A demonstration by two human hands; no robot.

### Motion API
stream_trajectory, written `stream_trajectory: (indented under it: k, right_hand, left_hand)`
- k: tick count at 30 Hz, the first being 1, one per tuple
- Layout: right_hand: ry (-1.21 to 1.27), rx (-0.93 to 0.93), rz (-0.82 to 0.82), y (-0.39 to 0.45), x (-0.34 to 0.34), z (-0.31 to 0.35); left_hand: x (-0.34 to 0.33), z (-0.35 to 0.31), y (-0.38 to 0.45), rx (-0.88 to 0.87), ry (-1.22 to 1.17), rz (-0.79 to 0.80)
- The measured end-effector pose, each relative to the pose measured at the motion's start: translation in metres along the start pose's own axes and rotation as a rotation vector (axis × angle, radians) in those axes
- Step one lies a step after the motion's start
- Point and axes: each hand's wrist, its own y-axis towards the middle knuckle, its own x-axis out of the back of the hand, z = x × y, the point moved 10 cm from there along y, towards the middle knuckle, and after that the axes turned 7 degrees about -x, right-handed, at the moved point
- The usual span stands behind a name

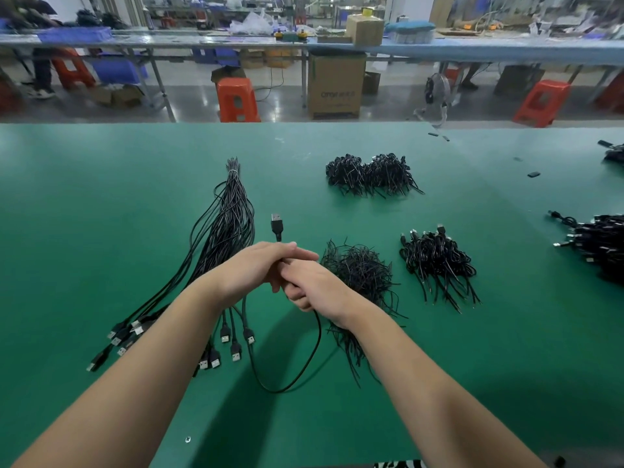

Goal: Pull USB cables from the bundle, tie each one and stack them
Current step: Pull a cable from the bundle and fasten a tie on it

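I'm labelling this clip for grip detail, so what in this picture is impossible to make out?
All in the head view:
- How the cable runs between the left hand and right hand: the hands cover it.
- Right-hand finger positions: hidden under the left hand.
- Bundle plugs near the left forearm: partly covered.
- Cable pile at right: cut by the edge.

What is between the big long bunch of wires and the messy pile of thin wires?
In the head view, both hands, left hand and right hand, holding one USB cable, sit between the bundle and the pile.
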Motion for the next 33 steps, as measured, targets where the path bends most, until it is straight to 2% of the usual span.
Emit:
stream_trajectory:
  k: [5, 10, 12, 14, 17, 18, 20, 23, 26, 28, 30, 32, 33]
  right_hand:
    - [0.023, 0.009, -0.003, 0.001, 0.000, -0.005]
    - [0.170, 0.000, 0.023, 0.005, -0.005, -0.009]
    - [0.277, -0.025, 0.063, 0.006, -0.010, -0.013]
    - [0.475, -0.077, 0.126, 0.007, -0.018, -0.022]
    - [0.800, -0.177, 0.206, 0.008, -0.030, -0.038]
    - [0.861, -0.190, 0.221, 0.009, -0.032, -0.043]
    - [0.937, -0.197, 0.243, 0.009, -0.032, -0.049]
    - [0.958, -0.191, 0.239, 0.011, -0.025, -0.053]
    - [0.901, -0.201, 0.123, 0.013, -0.004, -0.057]
    - [0.917, -0.229, 0.100, 0.014, 0.005, -0.060]
    - [0.894, -0.242, 0.099, 0.013, 0.007, -0.062]
    - [0.878, -0.240, 0.098, 0.014, 0.003, -0.061]
    - [0.883, -0.228, 0.094, 0.015, 0.002, -0.060]
  left_hand:
    - [-0.002, 0.008, -0.003, 0.009, -0.097, 0.018]
    - [0.000, 0.010, -0.006, 0.010, -0.150, 0.028]
    - [0.004, 0.009, -0.005, 0.005, -0.159, -0.018]
    - [0.013, -0.001, -0.001, -0.053, -0.216, -0.131]
    - [0.033, -0.023, 0.000, -0.181, -0.601, -0.320]
    - [0.037, -0.030, 0.000, -0.215, -0.762, -0.322]
    - [0.032, -0.044, -0.003, -0.231, -0.894, -0.186]
    - [-0.007, -0.038, -0.014, -0.041, -0.734, 0.190]
    - [-0.025, 0.006, -0.031, 0.248, -0.304, 0.363]
    - [-0.021, 0.034, -0.039, 0.384, -0.020, 0.347]
    - [-0.015, 0.052, -0.038, 0.461, 0.134, 0.245]
    - [-0.009, 0.060, -0.032, 0.466, 0.153, 0.084]
    - [-0.007, 0.060, -0.027, 0.432, 0.089, 0.006]
